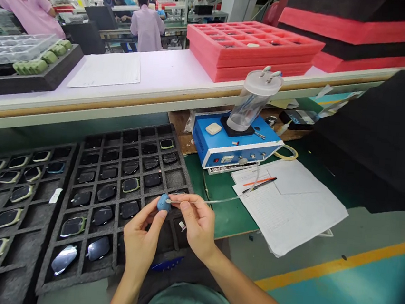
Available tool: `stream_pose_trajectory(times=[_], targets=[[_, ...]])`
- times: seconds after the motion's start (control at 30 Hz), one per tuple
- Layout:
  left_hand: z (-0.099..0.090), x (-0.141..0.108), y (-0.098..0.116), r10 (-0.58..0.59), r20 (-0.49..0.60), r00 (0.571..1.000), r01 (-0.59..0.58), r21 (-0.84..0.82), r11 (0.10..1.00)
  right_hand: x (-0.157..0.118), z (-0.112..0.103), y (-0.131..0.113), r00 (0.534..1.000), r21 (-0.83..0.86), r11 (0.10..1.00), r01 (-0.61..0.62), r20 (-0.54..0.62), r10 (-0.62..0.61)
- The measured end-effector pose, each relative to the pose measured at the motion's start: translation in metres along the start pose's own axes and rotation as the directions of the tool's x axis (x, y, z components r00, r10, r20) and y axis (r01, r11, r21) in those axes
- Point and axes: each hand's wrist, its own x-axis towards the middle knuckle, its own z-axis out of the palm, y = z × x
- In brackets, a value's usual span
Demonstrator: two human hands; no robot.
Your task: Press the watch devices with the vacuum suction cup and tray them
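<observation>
Between the fingertips of my left hand (143, 234) is a small blue rounded piece (163, 203), raised over the right edge of a black foam tray (117, 258). The fingers of my right hand (196, 220) pinch the end of a thin clear tube (224, 201), and its tip touches the blue piece. From there the tube runs right and up to the front of a blue machine (235, 141). Dark watch-like parts, some with green frames, lie in the tray's compartments.
A clear cylinder (252, 104) stands on the machine. Papers (290, 203) with pens lie to the right. A second foam tray (16, 258) is at the left. Red foam trays (247, 56) sit on the shelf (163, 72) above. People work in the background.
</observation>
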Motion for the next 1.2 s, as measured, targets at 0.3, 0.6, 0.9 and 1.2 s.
stream_pose_trajectory(times=[0.3,0.6,0.9,1.2], targets=[[0.0006,-0.0003,0.0002,-0.006,0.000,1.000,0.006,0.003,1.000,-0.0009,-0.0001,0.0000,1.000,0.002,1.000,-0.002,-0.013,0.002],[0.0013,0.0024,0.0007,-0.014,-0.025,1.000,0.014,0.002,1.000,0.0046,0.0017,-0.0018,1.000,0.027,1.000,-0.008,-0.006,0.008],[0.0017,0.0035,-0.0024,-0.027,-0.036,0.999,0.028,0.035,0.999,0.0064,0.0033,-0.0038,1.000,0.040,0.999,0.006,-0.011,-0.005],[0.0011,0.0009,0.0019,-0.026,-0.012,1.000,0.026,0.007,1.000,0.0034,0.0014,-0.0027,1.000,0.006,1.000,-0.026,-0.009,0.026]])
